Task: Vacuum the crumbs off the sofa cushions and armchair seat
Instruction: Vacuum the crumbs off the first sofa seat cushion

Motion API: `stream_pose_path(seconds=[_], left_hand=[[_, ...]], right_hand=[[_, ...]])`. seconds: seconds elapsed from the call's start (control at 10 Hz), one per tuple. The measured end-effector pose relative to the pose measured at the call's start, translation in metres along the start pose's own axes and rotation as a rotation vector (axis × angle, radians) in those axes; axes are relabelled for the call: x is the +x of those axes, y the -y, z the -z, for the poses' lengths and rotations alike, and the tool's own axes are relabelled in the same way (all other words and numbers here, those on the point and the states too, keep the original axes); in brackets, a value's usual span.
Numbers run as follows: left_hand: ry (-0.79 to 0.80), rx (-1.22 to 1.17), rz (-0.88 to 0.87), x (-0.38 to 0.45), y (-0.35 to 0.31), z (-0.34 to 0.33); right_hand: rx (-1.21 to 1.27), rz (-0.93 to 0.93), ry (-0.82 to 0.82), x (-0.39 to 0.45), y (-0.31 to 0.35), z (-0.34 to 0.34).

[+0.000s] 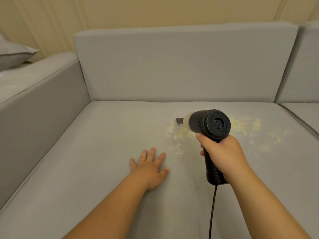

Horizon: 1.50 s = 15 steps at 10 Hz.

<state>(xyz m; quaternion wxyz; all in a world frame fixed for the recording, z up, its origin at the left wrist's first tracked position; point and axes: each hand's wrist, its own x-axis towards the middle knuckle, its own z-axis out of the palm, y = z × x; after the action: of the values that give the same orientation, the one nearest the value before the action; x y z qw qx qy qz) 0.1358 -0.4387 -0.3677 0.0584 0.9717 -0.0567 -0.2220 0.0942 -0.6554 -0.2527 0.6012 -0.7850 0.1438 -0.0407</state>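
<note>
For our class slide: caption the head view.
Right hand aims handheld vacuum at crumbs on sofa cushion; left hand rests flat.

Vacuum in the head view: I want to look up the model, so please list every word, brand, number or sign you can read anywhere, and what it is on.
None can be read.
Vacuum, held by the right hand: its rear cap shows only vent slots and a round grille, no brand or number.
Grip and cord: plain black, no label showing.
Sofa cushion, backrest, pillow and wall: no print or tag in view.
</note>
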Motion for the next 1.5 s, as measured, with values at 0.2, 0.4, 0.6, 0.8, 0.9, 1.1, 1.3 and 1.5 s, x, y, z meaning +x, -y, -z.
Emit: stream_pose_path(seconds=[0.2, 0.4, 0.6, 0.8, 0.9, 1.1, 1.3, 1.5], left_hand=[[0.008, 0.012, 0.000, 0.002, 0.001, -0.003], [0.011, 0.019, 0.004, 0.001, 0.000, -0.003], [0.018, 0.022, 0.005, 0.000, 0.000, -0.001], [0.018, 0.018, 0.004, -0.002, 0.000, 0.000], [0.019, 0.020, 0.003, -0.002, 0.000, 0.000], [0.011, 0.017, 0.003, 0.000, 0.001, -0.001], [0.015, 0.018, -0.001, -0.001, 0.001, 0.000], [0.016, 0.018, -0.005, 0.001, 0.002, -0.002]], right_hand=[[0.008, 0.001, 0.010, 0.004, -0.003, -0.004], [-0.057, 0.043, 0.035, 0.001, -0.003, -0.002], [-0.060, 0.045, 0.047, -0.005, -0.007, 0.005], [-0.072, 0.056, 0.059, -0.010, -0.007, 0.005], [-0.065, 0.047, 0.090, -0.012, -0.006, 0.004], [-0.077, 0.052, 0.101, -0.019, -0.007, 0.001], [-0.103, 0.053, 0.012, -0.017, -0.008, 0.005], [0.003, 0.027, -0.077, 0.005, -0.007, 0.006]])
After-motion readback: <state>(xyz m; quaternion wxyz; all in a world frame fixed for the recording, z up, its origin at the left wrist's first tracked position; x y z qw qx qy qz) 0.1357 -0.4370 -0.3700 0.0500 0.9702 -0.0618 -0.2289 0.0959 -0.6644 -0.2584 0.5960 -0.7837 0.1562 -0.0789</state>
